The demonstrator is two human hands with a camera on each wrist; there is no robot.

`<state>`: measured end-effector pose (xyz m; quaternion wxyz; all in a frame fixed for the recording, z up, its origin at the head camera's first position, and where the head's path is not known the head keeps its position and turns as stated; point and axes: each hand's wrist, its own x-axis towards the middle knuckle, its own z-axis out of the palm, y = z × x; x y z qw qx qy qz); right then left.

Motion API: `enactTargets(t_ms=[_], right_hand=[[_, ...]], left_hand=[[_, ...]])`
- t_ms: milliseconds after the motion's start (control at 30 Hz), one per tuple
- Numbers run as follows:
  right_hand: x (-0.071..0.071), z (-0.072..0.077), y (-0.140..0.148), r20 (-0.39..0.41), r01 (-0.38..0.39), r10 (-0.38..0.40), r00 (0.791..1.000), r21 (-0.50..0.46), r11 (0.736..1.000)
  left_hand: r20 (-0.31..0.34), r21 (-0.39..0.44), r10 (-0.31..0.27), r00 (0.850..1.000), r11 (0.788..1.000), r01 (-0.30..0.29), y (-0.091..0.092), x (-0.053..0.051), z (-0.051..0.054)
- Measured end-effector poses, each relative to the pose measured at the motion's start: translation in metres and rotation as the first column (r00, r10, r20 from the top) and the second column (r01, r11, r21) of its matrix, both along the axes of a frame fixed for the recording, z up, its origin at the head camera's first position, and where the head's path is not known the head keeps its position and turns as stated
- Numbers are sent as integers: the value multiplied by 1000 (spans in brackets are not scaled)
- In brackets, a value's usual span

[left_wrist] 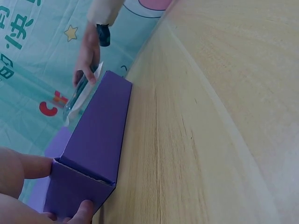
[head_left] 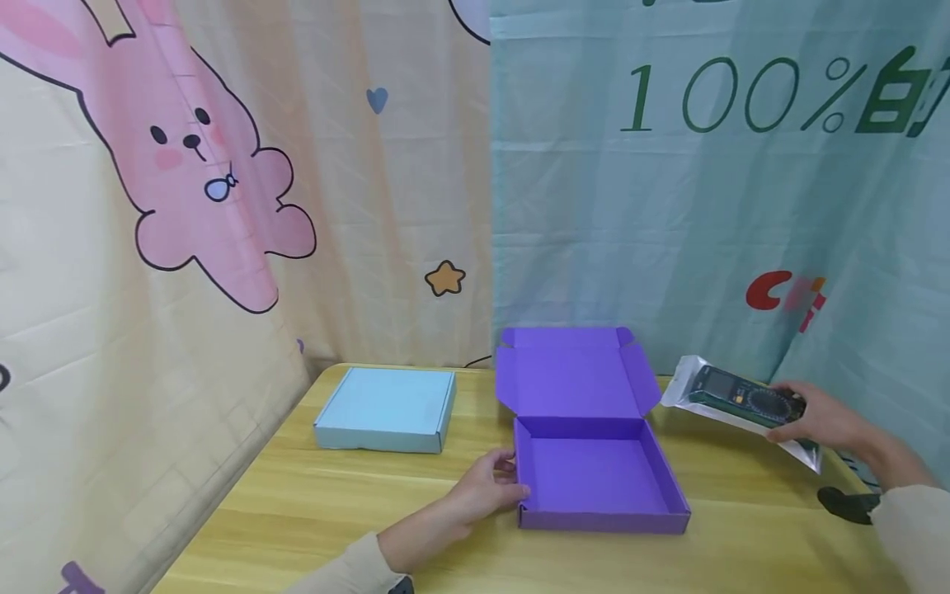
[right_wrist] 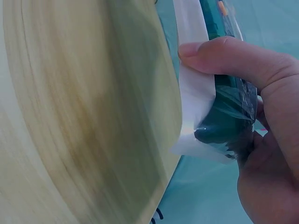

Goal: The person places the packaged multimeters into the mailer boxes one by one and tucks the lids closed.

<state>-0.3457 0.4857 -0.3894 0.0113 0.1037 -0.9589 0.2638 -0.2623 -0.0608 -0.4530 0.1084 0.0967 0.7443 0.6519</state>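
Note:
An opened purple cardboard box [head_left: 604,521] stands on the wooden table with its lid raised at the back and a bare inside. At its left wall, my left hand [head_left: 478,495] grips the box near the front corner; in the left wrist view, fingertips [left_wrist: 84,210] lie against the purple side. Above the table on the right, my right hand [head_left: 824,421] holds a dark green digital multimeter [head_left: 742,396] in a clear plastic bag with a white backing. The right wrist view shows the thumb [right_wrist: 201,56] pressing along the white backing [right_wrist: 196,100].
A closed light-blue cardboard box [head_left: 386,404] lies on the table [head_left: 334,511], left of the purple one. Printed curtains [head_left: 638,231] hang behind and beside the table. A dark strap [head_left: 846,505] shows by the right sleeve.

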Motion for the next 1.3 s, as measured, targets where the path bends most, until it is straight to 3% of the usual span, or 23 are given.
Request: enactTargets(t_ms=[700,1300], right_hand=[[7,32,-27,-31,-58,59,998,16,998],[9,37,-87,-152,-183,194,969,79,980]], left_hand=[[1,26,-4,1000,1000,4,-1,1,1],[12,47,-16,1000,999,15,-1,0,-2]])
